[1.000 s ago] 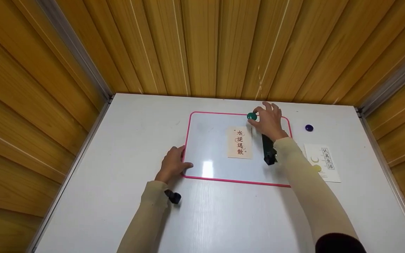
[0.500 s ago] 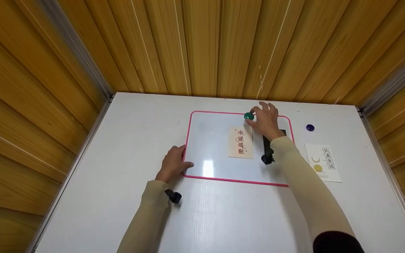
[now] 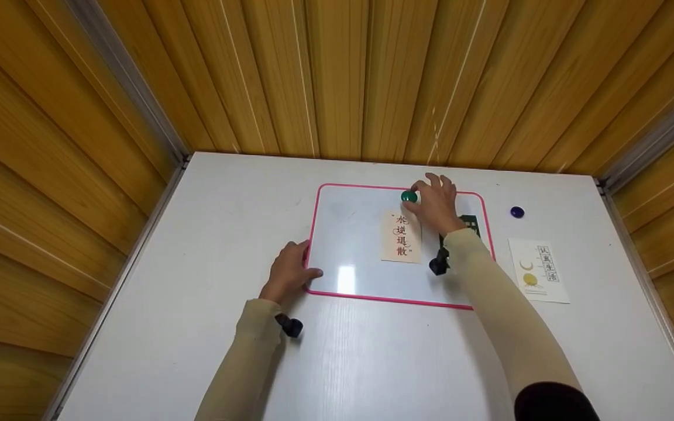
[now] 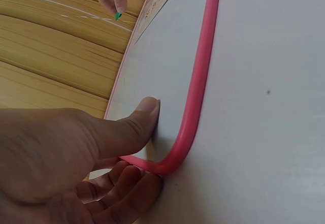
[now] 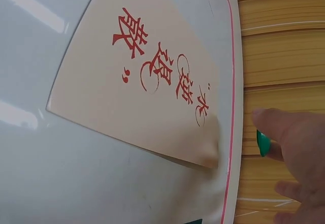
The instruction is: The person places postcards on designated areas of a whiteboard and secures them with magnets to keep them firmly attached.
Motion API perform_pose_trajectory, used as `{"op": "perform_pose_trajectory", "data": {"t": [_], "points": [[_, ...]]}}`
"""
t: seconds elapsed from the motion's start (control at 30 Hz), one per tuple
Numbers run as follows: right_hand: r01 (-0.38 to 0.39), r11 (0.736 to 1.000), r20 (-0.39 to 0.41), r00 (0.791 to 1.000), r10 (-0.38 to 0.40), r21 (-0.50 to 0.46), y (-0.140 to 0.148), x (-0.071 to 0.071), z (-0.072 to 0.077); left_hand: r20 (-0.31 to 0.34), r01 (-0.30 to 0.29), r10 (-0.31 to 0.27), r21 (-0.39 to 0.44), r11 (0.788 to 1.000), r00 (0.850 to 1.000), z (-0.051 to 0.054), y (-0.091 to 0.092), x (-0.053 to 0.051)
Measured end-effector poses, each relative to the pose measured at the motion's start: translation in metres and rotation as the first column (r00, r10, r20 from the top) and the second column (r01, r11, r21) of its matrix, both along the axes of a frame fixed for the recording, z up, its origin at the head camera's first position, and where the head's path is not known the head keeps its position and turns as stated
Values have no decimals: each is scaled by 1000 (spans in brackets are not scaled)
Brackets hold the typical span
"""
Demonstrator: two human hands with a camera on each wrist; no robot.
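Observation:
A whiteboard (image 3: 348, 234) with a pink frame lies on the white table. My left hand (image 3: 288, 272) grips its near left corner; in the left wrist view the thumb (image 4: 134, 127) lies over the surface and the fingers curl at the frame. My right hand (image 3: 435, 204) pinches a round green magnet (image 3: 409, 196) between thumb and finger, above the board's far edge. Just below the magnet a cream card (image 3: 401, 240) with red characters lies on the board. A dark green card (image 3: 470, 224) is partly hidden by my right wrist.
Right of the board, a dark blue round magnet (image 3: 517, 212) lies on the table (image 3: 155, 280). Nearer stands out a white card (image 3: 539, 272) with a moon and a yellow disc. Wood-patterned walls (image 3: 337, 76) border the table.
My right hand has shifted left and slightly nearer with the green magnet, coming above the cream card. More of the dark green card shows. My left hand stays at the board's corner.

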State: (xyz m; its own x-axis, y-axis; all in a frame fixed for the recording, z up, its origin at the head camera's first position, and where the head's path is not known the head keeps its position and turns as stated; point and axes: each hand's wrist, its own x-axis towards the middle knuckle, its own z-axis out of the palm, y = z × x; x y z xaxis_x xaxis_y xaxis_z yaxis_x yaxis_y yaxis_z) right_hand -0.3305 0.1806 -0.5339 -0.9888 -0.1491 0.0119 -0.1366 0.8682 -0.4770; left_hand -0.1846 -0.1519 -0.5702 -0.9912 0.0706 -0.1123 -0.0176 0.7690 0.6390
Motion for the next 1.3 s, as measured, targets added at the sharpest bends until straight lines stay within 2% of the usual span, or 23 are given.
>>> {"op": "perform_pose_trajectory", "data": {"t": [0.57, 0.93, 1.3], "points": [[-1, 1000, 36, 999, 1, -5, -8, -3, -12, 5, -21, 21, 7, 1000, 1000, 0, 2, 1], [-23, 1000, 24, 999, 22, 16, -12, -7, -17, 2, -4, 4, -14, 1000, 1000, 2, 1, -1], [-37, 998, -3, 999, 37, 43, -14, -8, -24, -2, 1, -1, -4, 1000, 1000, -1, 0, -1]]}}
